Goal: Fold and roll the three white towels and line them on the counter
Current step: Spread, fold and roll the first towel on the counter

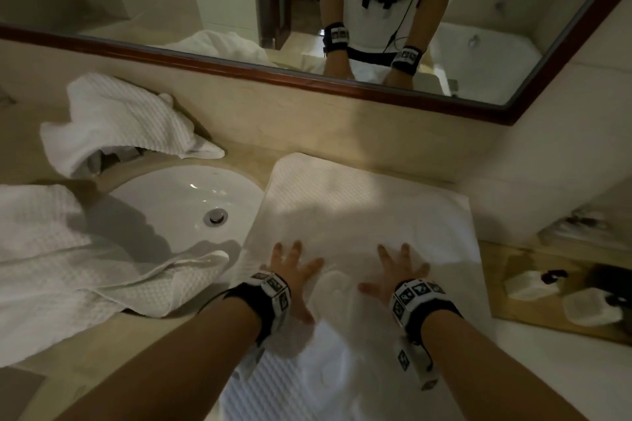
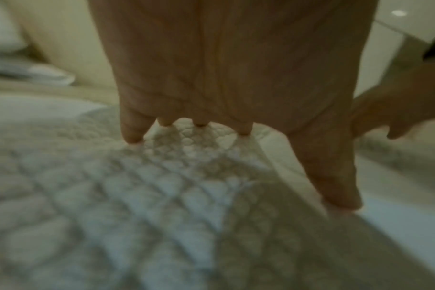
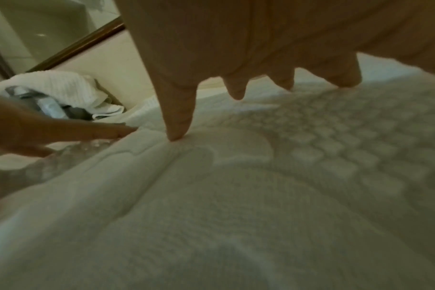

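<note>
Nearest you, at the bottom centre of the head view, both your palms lie flat on the spread towel (image 1: 359,215). Your left hand (image 1: 294,270) and your right hand (image 1: 396,272) are splayed wide, fingers straight, gripping nothing; they only press on the cloth. The wrist views agree: fingertips (image 2: 132,137) dent the waffle weave, and none curls round an edge.

This towel covers the counter (image 1: 444,147) to the right of the sink (image 1: 184,202), and its near end hangs over the front edge toward you. That overhang looks like your first risk: if you lift both palms together, its weight may drag the cloth off toward you. Its left edge also lies at the basin's rim, so a sideways push could tip that edge into the bowl.

Left of centre, a second towel (image 1: 65,249) is draped loose over the counter and partly over the basin. It could slide in if you tug it carelessly, and any water in the bowl would wet it.

Farther off, in the upper left, the third towel (image 1: 116,120) sits crumpled against the wall under the mirror (image 1: 307,75). Something dark shows beneath it; I cannot tell what, so lift it gently.

At lower right, a tray (image 1: 513,304) of small toiletries lies just beside the spread towel. A wide sweep could knock them.
</note>
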Available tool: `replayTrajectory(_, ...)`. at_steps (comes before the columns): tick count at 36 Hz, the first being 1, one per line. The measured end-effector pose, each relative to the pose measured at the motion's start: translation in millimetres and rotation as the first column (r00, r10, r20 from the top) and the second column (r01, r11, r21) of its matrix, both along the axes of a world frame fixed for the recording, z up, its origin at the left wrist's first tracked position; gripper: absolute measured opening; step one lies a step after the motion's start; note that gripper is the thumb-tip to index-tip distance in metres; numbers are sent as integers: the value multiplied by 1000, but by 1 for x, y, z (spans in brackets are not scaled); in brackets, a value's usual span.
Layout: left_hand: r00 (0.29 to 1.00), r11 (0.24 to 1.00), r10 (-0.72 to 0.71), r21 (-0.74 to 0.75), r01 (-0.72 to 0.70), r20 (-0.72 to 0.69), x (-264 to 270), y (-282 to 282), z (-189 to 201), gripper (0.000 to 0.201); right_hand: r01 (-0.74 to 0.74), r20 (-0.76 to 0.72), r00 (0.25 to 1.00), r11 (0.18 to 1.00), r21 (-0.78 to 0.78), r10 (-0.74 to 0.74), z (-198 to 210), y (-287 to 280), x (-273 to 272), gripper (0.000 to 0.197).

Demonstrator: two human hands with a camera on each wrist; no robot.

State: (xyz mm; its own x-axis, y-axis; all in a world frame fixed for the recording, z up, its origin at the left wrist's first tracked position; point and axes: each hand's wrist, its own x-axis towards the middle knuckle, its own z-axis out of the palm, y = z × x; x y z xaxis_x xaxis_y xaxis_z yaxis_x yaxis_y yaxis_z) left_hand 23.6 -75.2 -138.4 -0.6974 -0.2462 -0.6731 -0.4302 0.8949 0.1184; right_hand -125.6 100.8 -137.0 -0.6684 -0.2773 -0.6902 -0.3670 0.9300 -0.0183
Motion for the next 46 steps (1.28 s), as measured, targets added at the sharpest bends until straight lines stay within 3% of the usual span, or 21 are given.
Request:
replayTrajectory(4,1000,1000,-16,-14,16,-6,-11,-8,-4,120,-53,-25,998,998,16,53,-25,3,-14,124)
replayTrajectory(7,1000,999,-22,-38,21,-16,-25,-13,-4,122,-80,-34,996,996,32,82,-35,-5,-34,127)
replayTrajectory(10,999,998,-19,-64,17,-31,-40,-18,-1,122,-142,-57,988,989,37,144,-28,-13,-55,125)
replayTrajectory(15,999,995,28,-91,-30,-30,-57,-18,3,122,-214,-66,975,977,-13,213,-2,-19,-69,102)
replayTrajectory(20,995,993,64,-99,-70,-71,-53,-12,6,120,-103,-62,993,991,-83,98,20,-28,-22,75)
replayTrajectory(25,989,989,94,-106,-106,-113,-45,6,17,106,-132,-63,990,985,-108,126,29,-45,41,78)
replayTrajectory(29,981,989,82,-110,-102,-174,-32,14,21,88,-182,-56,983,978,-103,177,30,-46,69,67)
replayTrajectory(34,977,981,70,-162,-104,-203,-1,7,29,80,-250,10,967,960,-129,253,6,-39,88,87)
replayTrajectory(40,894,923,227,-206,-324,-387,47,-1,39,57,-231,-64,973,960,-162,223,2,-26,103,92)
replayTrajectory(42,895,909,283,-201,-365,-344,67,-4,38,43,-233,-106,970,960,-152,219,8,-23,108,90)
replayTrajectory(43,917,913,305,-195,-359,-257,80,-7,28,39,-233,-117,969,963,-135,218,11,-23,112,85)
replayTrajectory(46,948,940,304,-128,-315,-97,114,-10,5,55,-262,-132,960,956,-129,245,14,-18,134,55)
